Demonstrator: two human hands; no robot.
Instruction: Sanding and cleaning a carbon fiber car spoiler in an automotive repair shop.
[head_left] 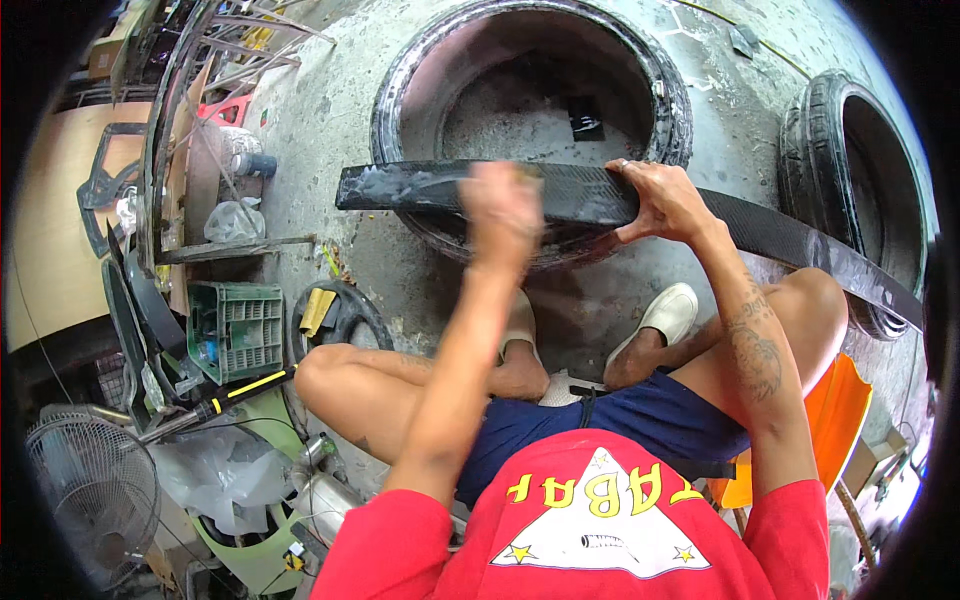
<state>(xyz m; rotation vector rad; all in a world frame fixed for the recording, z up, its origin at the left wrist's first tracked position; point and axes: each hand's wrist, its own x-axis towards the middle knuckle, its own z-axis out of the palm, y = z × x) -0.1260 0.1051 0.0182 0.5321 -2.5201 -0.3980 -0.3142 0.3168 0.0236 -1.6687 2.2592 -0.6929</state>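
Note:
A long, curved black carbon-fibre strip (747, 223) lies across the rim of a large black tyre (652, 70), with whitish residue on its left end. My left hand (500, 205) is on the strip left of centre, blurred by motion; what it holds, if anything, is too smeared to make out. My right hand (655, 195) grips the strip right of centre, fingertips over the far edge and thumb underneath. The strip runs out to the right past my knee.
A second tyre (800, 145) stands at right beside an orange chair (828, 420). At left are a metal rack (160, 160), green crate (240, 340), wooden board (60, 220), small tyre (360, 315) and fan (85, 485). My feet in pale shoes (668, 312) rest below the strip.

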